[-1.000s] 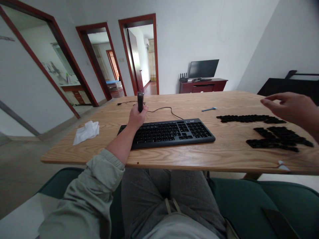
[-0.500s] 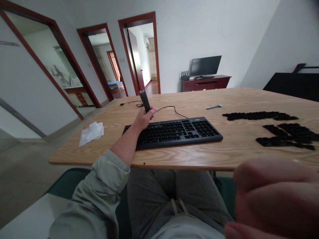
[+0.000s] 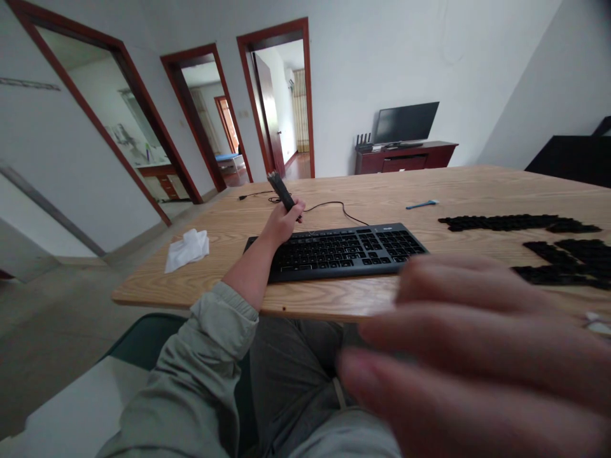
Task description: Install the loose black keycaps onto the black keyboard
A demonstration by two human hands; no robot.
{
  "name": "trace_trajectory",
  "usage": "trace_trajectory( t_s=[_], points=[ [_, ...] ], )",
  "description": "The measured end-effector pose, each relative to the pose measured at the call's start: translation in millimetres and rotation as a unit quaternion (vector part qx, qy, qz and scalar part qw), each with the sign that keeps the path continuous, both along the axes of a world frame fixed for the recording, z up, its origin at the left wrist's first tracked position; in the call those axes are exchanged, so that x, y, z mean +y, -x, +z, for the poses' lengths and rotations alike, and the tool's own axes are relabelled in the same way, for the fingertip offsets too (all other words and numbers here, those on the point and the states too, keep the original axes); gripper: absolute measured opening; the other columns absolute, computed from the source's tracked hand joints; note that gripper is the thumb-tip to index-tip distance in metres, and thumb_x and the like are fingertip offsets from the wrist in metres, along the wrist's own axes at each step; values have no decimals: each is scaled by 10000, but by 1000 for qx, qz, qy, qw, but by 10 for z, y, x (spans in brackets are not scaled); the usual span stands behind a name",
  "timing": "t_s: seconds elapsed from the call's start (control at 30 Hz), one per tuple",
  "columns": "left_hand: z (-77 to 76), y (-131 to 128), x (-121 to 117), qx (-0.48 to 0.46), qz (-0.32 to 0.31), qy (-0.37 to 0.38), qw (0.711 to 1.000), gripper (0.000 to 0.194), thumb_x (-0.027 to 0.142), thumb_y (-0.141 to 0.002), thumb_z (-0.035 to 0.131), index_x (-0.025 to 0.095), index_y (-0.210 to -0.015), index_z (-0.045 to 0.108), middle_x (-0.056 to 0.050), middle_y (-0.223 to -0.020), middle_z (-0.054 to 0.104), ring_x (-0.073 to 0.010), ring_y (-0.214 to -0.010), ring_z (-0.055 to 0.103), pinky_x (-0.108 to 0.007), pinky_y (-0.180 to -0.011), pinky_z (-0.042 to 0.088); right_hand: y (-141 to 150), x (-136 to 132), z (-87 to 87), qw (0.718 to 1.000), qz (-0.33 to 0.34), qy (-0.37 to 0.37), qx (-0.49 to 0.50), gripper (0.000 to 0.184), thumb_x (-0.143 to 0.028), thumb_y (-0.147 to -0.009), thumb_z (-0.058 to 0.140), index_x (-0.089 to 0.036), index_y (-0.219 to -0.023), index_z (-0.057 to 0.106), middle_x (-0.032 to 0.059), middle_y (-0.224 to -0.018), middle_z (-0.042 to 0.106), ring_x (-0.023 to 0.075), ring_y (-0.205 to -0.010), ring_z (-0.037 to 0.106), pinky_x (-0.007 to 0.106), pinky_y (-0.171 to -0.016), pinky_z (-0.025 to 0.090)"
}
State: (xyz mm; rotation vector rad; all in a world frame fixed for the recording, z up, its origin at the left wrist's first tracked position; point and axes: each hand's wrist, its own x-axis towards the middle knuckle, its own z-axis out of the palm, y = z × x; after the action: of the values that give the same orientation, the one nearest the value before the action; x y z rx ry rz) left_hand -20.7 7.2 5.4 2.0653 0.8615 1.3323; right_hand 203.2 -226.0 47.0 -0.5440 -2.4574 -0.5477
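Keyboard (image 3: 334, 254) and wooden table (image 3: 334, 296) lie beneath our left hand (image 3: 281, 222), which is closed around a dark, stick-like object (image 3: 280, 189), its top leaning left; we cannot tell whether the wrist touches the keys. Our right hand (image 3: 477, 356) looms blurred and close to the camera, fingers loosely bent, hiding the keyboard's near right corner, and we cannot tell if it has hold of anything. Behind the keyboard, a thin black cable (image 3: 356, 216) curves over the wood. Left of it we see a crumpled white cloth (image 3: 188, 250); to the right, a blue tool (image 3: 420, 204) with a pale end, a row of small black pieces (image 3: 496, 222), and a looser black cluster (image 3: 580, 254) nearer us. Across the room, a screen (image 3: 405, 123) stands on a red-brown cabinet (image 3: 405, 162).
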Motion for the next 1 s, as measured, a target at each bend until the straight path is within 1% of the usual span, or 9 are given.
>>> trace_trajectory(
  t_s=[0.03,0.1,0.17,0.27,0.33,0.43,0.6,0.73,1.0],
  points=[
    [11,6,15,-13,10,0,1000,303,374,-884,469,183,-651,496,-5,-643,530,-123,-647,520,-266,-677,451,138,206,31,999,43,0,-5,242,-443,-797,610,-467,-1003,734,-27,-741,678,209,-668,594,384,-592,503],
    [38,22,58,-45,38,-5,998,315,390,-879,465,185,-641,495,-7,-642,532,-122,-649,519,-263,-687,456,343,661,-57,999,-7,38,-11,317,-460,-869,575,-316,-1098,741,56,-921,708,231,-823,619,413,-768,501],
    [62,42,110,-82,66,4,994,335,426,-873,467,187,-640,492,-6,-639,528,-118,-632,509,-256,-672,453,419,1068,-296,996,-48,70,-39,529,-583,-861,569,-197,-1198,704,150,-1111,681,300,-990,606,477,-893,455],
    [76,64,178,-112,95,30,989,377,492,-870,464,190,-645,485,-2,-626,519,-113,-586,485,-253,-620,430,372,1417,-653,988,-84,118,-56,733,-709,-833,521,-157,-1301,639,189,-1291,606,356,-1134,559,522,-986,391],
    [76,60,195,-85,103,34,990,393,507,-869,468,192,-633,477,5,-596,497,-114,-560,467,-258,-594,408,326,1481,-766,985,-87,137,-52,750,-729,-839,489,-174,-1326,621,179,-1325,591,352,-1168,546,519,-1009,373],
    [109,20,148,5,86,24,996,394,502,-867,490,191,-625,473,15,-566,469,-117,-542,448,-268,-575,382,303,1470,-777,986,-79,141,-48,695,-699,-865,480,-191,-1315,632,160,-1290,624,331,-1147,560,514,-1016,366],
    [327,-74,-64,178,22,6,984,392,521,-844,536,173,-664,549,-7,-620,560,-140,-595,500,-282,-587,376,213,1511,-739,990,-60,114,-61,643,-639,-890,493,-151,-1275,660,141,-1258,658,337,-1193,532,504,-1044,358],
    [471,-132,-141,223,0,-6,975,370,477,-847,554,165,-648,560,-14,-625,591,-141,-604,519,-280,-598,387,22,1581,-747,989,-61,113,-71,607,-589,-898,518,-164,-1315,634,125,-1308,636,345,-1210,530,514,-1036,381],
    [278,-235,2,207,14,55,977,192,360,-838,604,170,-868,620,-25,-698,681,-162,-631,622,-276,-600,443,-165,1619,-745,989,-51,133,-48,547,-513,-861,615,-176,-1290,655,131,-1273,656,339,-1219,555,516,-1029,411]
  ],
)
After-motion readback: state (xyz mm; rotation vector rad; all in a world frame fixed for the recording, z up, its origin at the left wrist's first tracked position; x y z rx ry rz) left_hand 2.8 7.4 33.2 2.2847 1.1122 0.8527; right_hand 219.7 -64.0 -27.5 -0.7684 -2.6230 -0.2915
